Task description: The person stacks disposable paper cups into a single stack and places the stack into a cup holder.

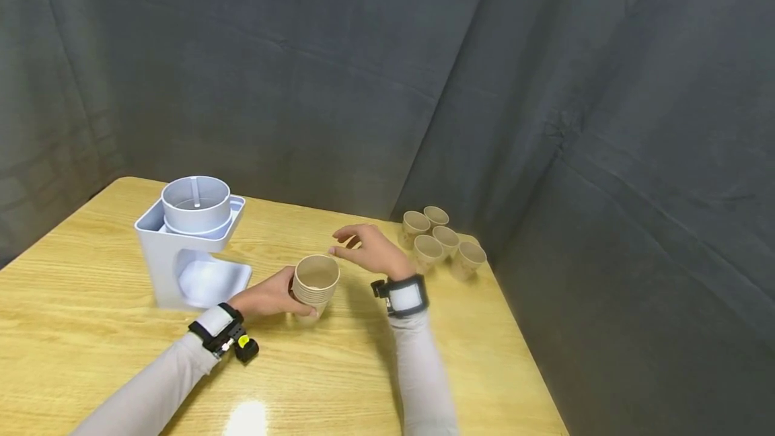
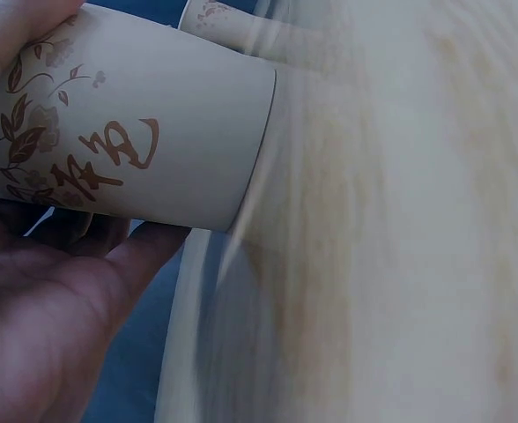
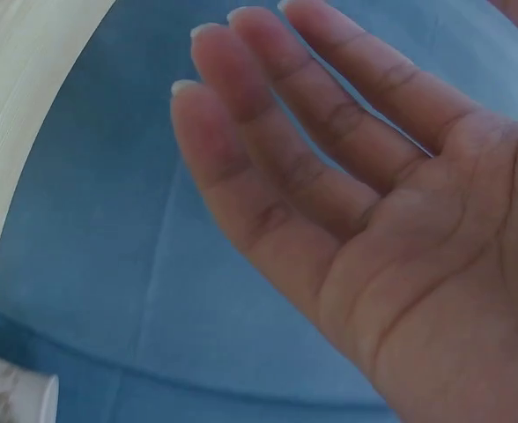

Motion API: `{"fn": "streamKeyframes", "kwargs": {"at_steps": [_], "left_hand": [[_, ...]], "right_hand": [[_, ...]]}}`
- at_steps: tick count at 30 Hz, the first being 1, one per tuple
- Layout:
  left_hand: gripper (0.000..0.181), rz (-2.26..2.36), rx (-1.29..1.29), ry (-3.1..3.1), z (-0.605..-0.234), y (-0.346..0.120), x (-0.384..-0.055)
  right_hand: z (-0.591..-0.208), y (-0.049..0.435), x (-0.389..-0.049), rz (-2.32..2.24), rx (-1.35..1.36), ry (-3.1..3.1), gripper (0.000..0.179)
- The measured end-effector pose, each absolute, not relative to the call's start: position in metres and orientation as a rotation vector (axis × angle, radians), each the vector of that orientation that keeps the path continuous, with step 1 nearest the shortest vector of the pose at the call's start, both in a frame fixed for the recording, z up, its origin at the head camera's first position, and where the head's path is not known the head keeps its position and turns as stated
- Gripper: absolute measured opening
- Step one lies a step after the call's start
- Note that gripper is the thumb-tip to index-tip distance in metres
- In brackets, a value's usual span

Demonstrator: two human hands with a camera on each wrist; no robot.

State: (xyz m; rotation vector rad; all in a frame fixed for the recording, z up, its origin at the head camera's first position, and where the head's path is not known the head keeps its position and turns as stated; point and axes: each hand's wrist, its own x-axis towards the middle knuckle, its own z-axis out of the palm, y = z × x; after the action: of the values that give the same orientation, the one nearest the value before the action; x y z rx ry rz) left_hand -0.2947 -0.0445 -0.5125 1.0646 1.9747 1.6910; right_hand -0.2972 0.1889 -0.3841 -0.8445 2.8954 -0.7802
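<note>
My left hand (image 1: pixel 269 296) grips a stack of nested tan paper cups (image 1: pixel 315 296) above the table, mouths tilted up. In the left wrist view the outermost paper cup (image 2: pixel 144 123) shows brown leaf prints and brown lettering, with fingers and thumb around it. To the right of the stack hovers my right hand (image 1: pixel 374 251), apart from it and holding nothing. The right wrist view shows its bare palm (image 3: pixel 418 256) and loosely bent fingers. Just beyond this hand, several single paper cups (image 1: pixel 428 247) stand upright in a group.
A white plastic stand (image 1: pixel 160 268) with an open front and a tray-like base is on the left side of the wooden table (image 1: pixel 91 342). A round white container (image 1: pixel 196 210) sits in its top. Dark grey cloth (image 1: pixel 290 73) hangs behind and along the right edge.
</note>
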Motion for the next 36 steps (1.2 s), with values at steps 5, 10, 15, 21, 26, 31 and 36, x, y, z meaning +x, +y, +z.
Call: {"fn": "streamKeyframes", "kwargs": {"at_steps": [5, 10, 15, 21, 26, 31, 36], "left_hand": [[0.073, 1.699, 1.064, 1.988, -0.511, -0.044, -0.294], [0.074, 1.691, 1.063, 1.998, -0.511, -0.044, -0.293], [0.075, 1.693, 1.057, 1.986, -0.511, -0.044, -0.293], [0.075, 1.708, 1.04, 1.97, -0.512, -0.044, -0.293], [0.075, 1.706, 1.041, 1.973, -0.512, -0.044, -0.293], [0.075, 1.711, 1.034, 1.971, -0.511, -0.044, -0.292], [0.075, 1.708, 1.037, 1.97, -0.51, -0.043, -0.291]], "right_hand": [[-0.389, 0.221, -0.31, -0.947, -0.669, 2.964, 0.04], [-0.398, 0.261, -0.319, -1.087, -0.479, 3.021, 0.04], [-0.406, 0.291, -0.322, -1.204, -0.4, 3.057, 0.042], [-0.41, 0.308, -0.322, -1.145, -0.223, 3.125, 0.063], [-0.416, 0.315, -0.324, -0.874, -0.053, 3.188, 0.076], [-0.43, 0.32, -0.331, -0.604, 0.053, 3.112, 0.088], [-0.433, 0.317, -0.331, -0.529, 0.105, 3.035, 0.094]]}}
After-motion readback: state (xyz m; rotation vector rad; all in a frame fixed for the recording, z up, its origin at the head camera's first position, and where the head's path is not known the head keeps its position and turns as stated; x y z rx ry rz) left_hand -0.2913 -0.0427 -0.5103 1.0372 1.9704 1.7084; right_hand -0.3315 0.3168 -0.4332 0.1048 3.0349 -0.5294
